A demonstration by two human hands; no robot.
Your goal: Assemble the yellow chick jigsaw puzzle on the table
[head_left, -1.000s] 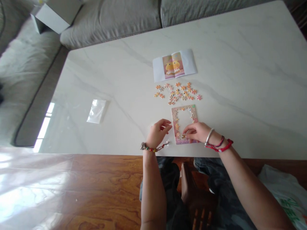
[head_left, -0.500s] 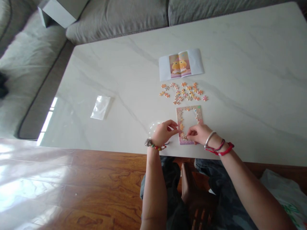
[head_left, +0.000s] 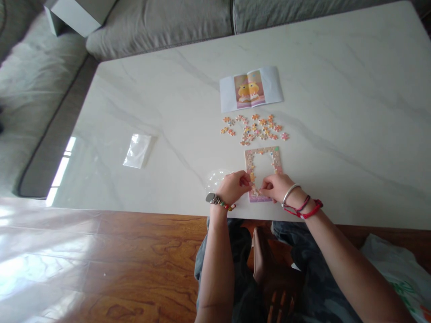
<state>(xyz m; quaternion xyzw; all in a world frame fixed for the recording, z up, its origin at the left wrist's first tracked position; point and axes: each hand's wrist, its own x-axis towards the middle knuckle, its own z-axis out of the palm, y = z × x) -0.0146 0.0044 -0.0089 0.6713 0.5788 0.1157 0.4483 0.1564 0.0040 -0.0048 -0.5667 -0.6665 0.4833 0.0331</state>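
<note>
A small jigsaw puzzle (head_left: 279,167) lies near the table's front edge. Its pink, speckled border is put together around a white middle, with some orange pieces along the inner left side. At its left edge is my left hand (head_left: 236,186), fingers curled and thumb tip touching the border; anything between the fingertips is hidden. My right hand (head_left: 277,186) reaches over the lower right of the puzzle, thumb and finger pinched on a puzzle piece at the lower inner edge, mostly covered by the fingers. Several loose puzzle pieces (head_left: 263,122) are scattered just beyond the puzzle.
Behind the loose pieces lies a creased paper sheet (head_left: 274,85) with a yellow cartoon picture. A clear plastic bag (head_left: 137,151) rests to the left on the marble-patterned table (head_left: 182,103). Clear, shiny plastic (head_left: 215,178) sits beside my left hand. A grey sofa (head_left: 175,22) borders the far side.
My left fingers have curled in more at the puzzle's left edge. My right hand keeps its pinch at nearly the same spot. The whole view has shifted slightly.
</note>
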